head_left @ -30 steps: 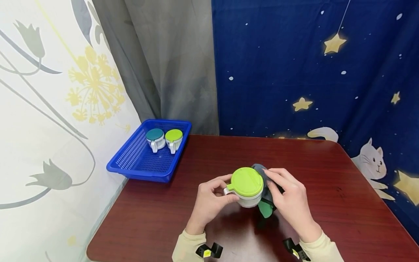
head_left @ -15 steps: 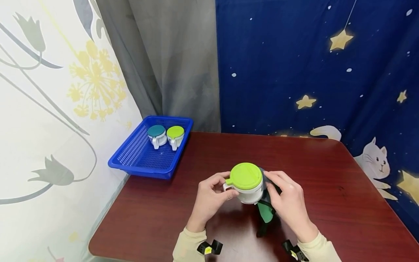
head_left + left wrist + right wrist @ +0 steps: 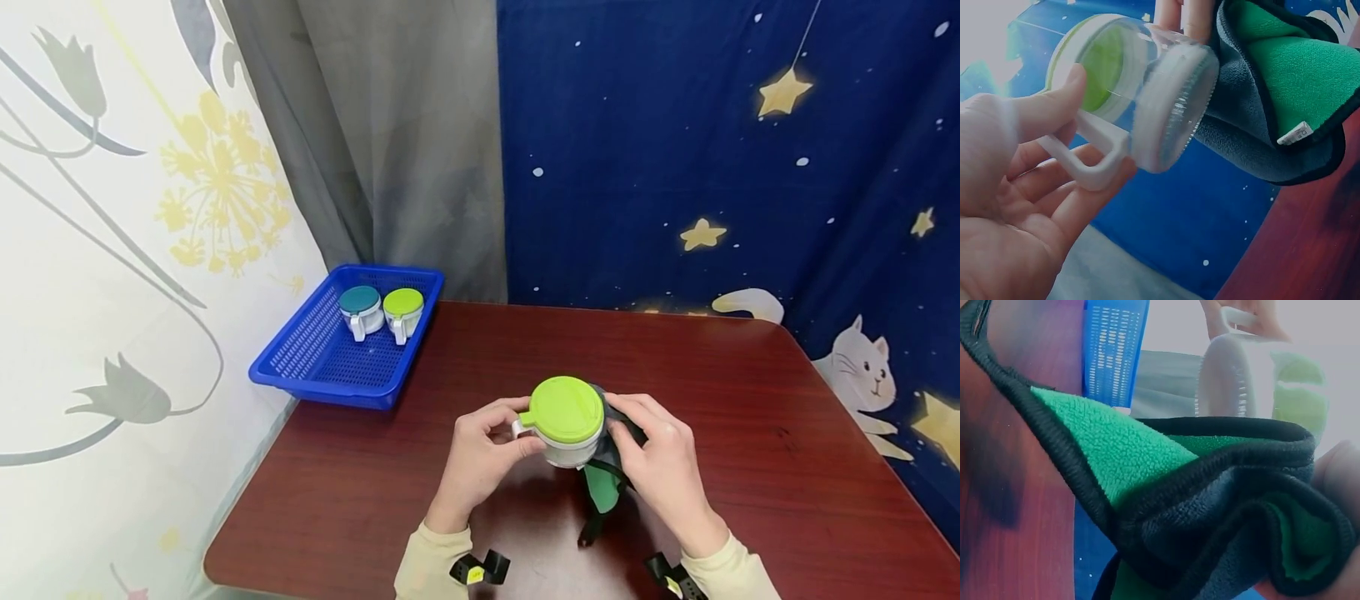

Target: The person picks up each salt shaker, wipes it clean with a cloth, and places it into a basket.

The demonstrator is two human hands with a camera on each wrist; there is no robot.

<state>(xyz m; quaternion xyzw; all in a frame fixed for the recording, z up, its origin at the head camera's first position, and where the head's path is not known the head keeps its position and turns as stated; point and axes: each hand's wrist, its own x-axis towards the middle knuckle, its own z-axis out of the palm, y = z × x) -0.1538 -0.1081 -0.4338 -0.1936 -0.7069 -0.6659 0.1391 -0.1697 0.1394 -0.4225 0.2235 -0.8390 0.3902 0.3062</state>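
A clear seasoning jar (image 3: 566, 410) with a lime-green lid and a white handle is held above the table, its base facing the camera in the left wrist view. My left hand (image 3: 483, 462) grips it by the handle (image 3: 1107, 165), with the thumb near the lid side. On the jar's other side, my right hand (image 3: 663, 458) pinches a cloth (image 3: 602, 487), grey on one face and green on the other with black edging. The cloth touches the jar's side wall and hangs below in folds (image 3: 1166, 487). The right fingertips are partly hidden behind the jar and cloth.
At the far left of the table (image 3: 712, 375) stands a blue plastic basket (image 3: 322, 387). Two similar jars sit inside it, one with a teal lid (image 3: 359, 299) and one with a lime-green lid (image 3: 403, 302). A grey curtain (image 3: 435, 167) and a star-patterned blue one hang behind.
The right hand and cloth have slid slightly down along the jar's side, and more of the green cloth's hanging end shows. The left hand keeps its grip on the jar; the head view has shifted slightly.
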